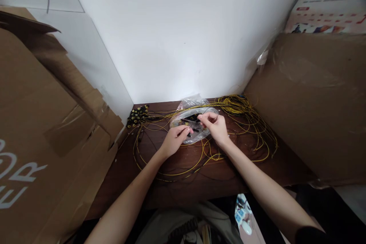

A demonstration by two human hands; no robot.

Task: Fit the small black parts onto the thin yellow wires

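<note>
Yellow thin wires (243, 122) lie in loose loops over the dark brown wooden desk (128, 175), thickest at the far right corner. Head view only. Clear crumpled plastic bag (188, 107) sits mid-desk against the white wall (183, 34), with small dark parts inside, too small to identify. Left hand (174, 141) rests on the bag's near edge, fingers curled narrow; something small and pinkish shows at the fingertips, unclear what. Right hand (215, 126) hovers over the bag, thumb and forefinger pinched together on a thin dark wire strand (206, 114), hard to make out. Cluster of small black-and-yellow connectors (137, 116) lies at the desk's far left corner. Brown cardboard boxes (42, 122) flank both sides, cut off by the frame. Near edge of desk is partly hidden by the forearms.
</note>
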